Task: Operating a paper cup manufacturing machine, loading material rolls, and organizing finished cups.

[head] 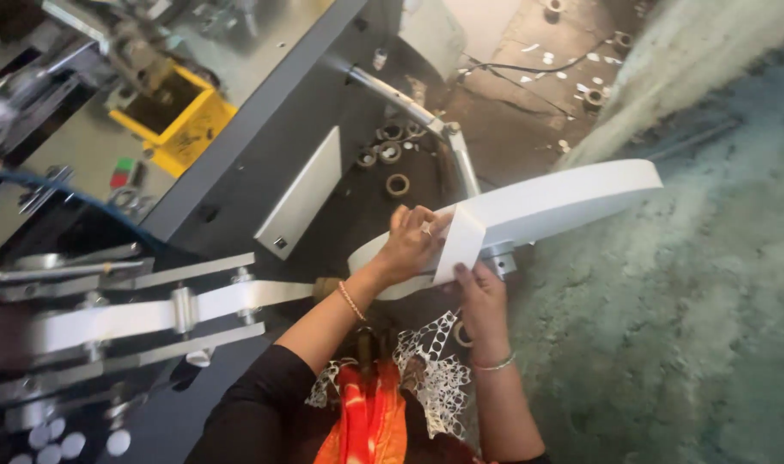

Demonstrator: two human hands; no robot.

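Head view: a large white paper roll (553, 203) lies nearly edge-on at centre right, its long axis running from lower left up to the right, over a dark floor (529, 129) strewn with small cardboard cores (398, 184). A white paper strip (117, 320) runs leftward from it through the grey machine's guides (182, 309). A yellow box (175, 116) sits at upper left. The left hand (411, 245) presses closed fingers on the roll's rim; the right hand (482, 302) pinches the loose paper end (460, 245), its grip closed.
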